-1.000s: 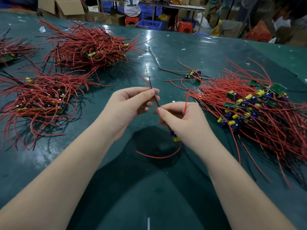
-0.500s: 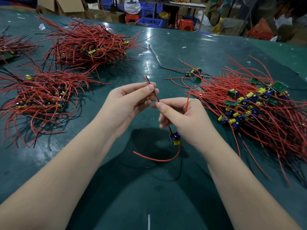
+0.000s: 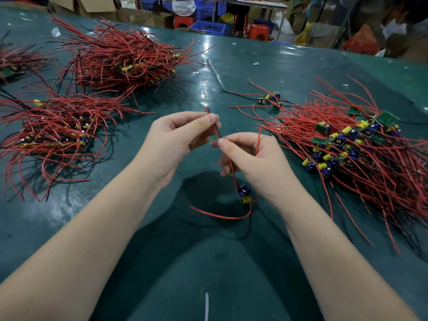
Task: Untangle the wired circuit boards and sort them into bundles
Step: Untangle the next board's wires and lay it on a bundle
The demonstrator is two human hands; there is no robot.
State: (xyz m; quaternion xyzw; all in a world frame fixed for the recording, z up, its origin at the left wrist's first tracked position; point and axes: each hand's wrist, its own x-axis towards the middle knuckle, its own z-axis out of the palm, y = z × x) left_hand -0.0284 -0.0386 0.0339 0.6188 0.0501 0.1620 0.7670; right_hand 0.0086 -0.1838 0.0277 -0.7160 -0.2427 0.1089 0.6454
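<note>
Over the green table my left hand (image 3: 176,140) pinches the upper ends of a red and a black wire between thumb and forefinger. My right hand (image 3: 252,161) pinches the same wires lower down. A small circuit board (image 3: 243,193) with blue and yellow parts hangs from them below my right hand. Its other red wire (image 3: 222,215) curls across the table. To the right lies a tangled heap of wired boards (image 3: 352,144). On the left lie two sorted bundles, one near (image 3: 53,128) and one farther back (image 3: 120,59).
A couple of loose wired boards (image 3: 269,98) lie beyond my hands. Another bundle (image 3: 14,61) shows at the far left edge. Cardboard boxes (image 3: 97,5), a blue crate (image 3: 208,27) and red stools (image 3: 258,31) stand past the table's far edge.
Both hands have slid a little apart along the wires. The board now hangs lower beneath my right hand.
</note>
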